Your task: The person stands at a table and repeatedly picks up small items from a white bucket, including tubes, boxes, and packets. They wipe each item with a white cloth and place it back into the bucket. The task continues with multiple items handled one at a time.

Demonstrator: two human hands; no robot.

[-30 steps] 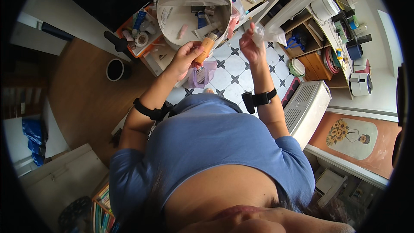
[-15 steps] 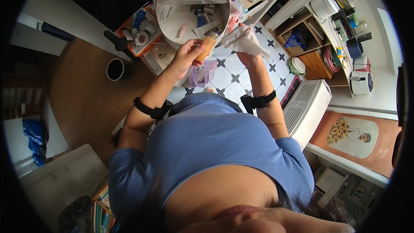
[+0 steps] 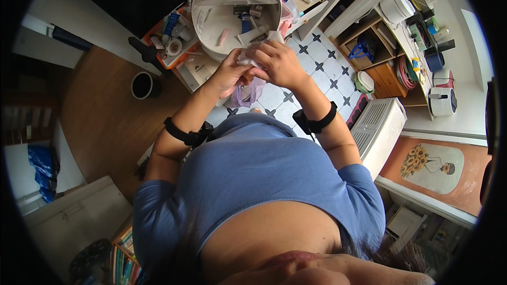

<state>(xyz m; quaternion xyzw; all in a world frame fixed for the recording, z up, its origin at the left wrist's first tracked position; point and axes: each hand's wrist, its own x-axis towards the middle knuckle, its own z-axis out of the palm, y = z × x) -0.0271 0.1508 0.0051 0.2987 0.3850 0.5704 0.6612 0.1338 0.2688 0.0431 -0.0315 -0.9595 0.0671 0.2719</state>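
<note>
My left hand (image 3: 224, 76) is closed around a small tan bottle that the fingers and cloth now almost wholly hide. Over it, my right hand (image 3: 281, 64) presses a crumpled white cloth (image 3: 246, 59), its fingers curled. The two hands meet just in front of a white rounded cosmetics case (image 3: 198, 8) standing with its front open. Inside the case lie a pink tube (image 3: 223, 37), a blue tube (image 3: 246, 22) and several small boxes and pale tubes.
Left of the case, an orange tray (image 3: 170, 65) holds bottles and tubes. A purple plastic bag (image 3: 249, 94) hangs below my hands. A black bin (image 3: 142, 85) stands on the wooden floor. To the right are a whitish slatted unit (image 3: 377, 126) and shelves (image 3: 380, 68).
My right hand has moved left with the cloth and brought it onto the bottle. The bottle, plainly visible before, is now covered. My left hand stays about where it was.
</note>
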